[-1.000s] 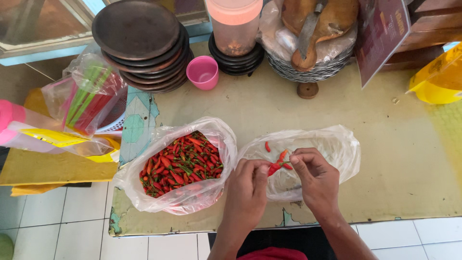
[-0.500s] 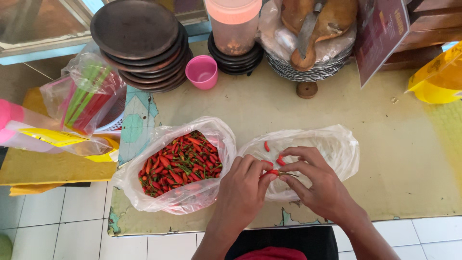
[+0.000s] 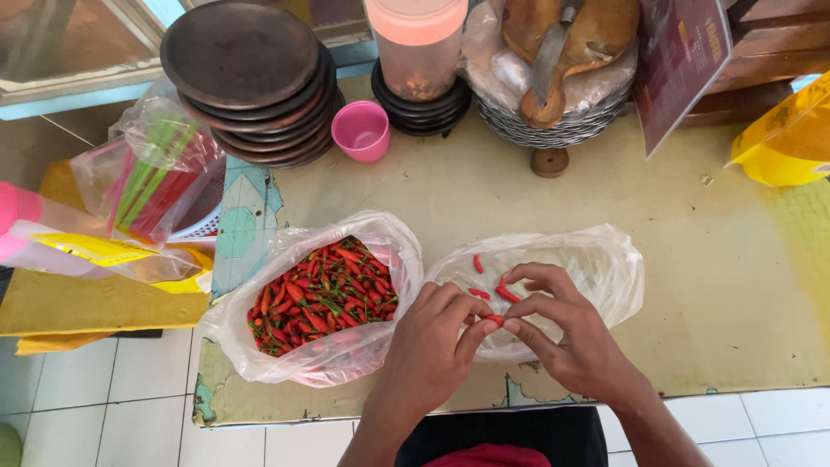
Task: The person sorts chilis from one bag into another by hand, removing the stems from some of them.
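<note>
Since the earlier frames the two hands have drawn together over the near edge of the right bag, and the chili that sat higher between the fingers a second ago is now pinched low between both sets of fingertips. The left hand (image 3: pixel 432 346) is closed on one end of the small red chili (image 3: pixel 494 319) with thumb and forefinger; the right hand (image 3: pixel 562 337) grips the other end the same way, its other fingers curled above. This looks like a stem being pulled off, one chili at a time. Just beyond the fingers, the right bag (image 3: pixel 596 259) holds only a few loose chilies (image 3: pixel 506 292), so the sorting seems barely begun. To the left, touching it, the full bag (image 3: pixel 324 298) is heaped with red chilies, green stems on. Farther back on the table (image 3: pixel 709 285) stand a pink cup (image 3: pixel 361 130), stacked dark plates (image 3: pixel 246 78) and a lidded jar (image 3: pixel 418 43).
</note>
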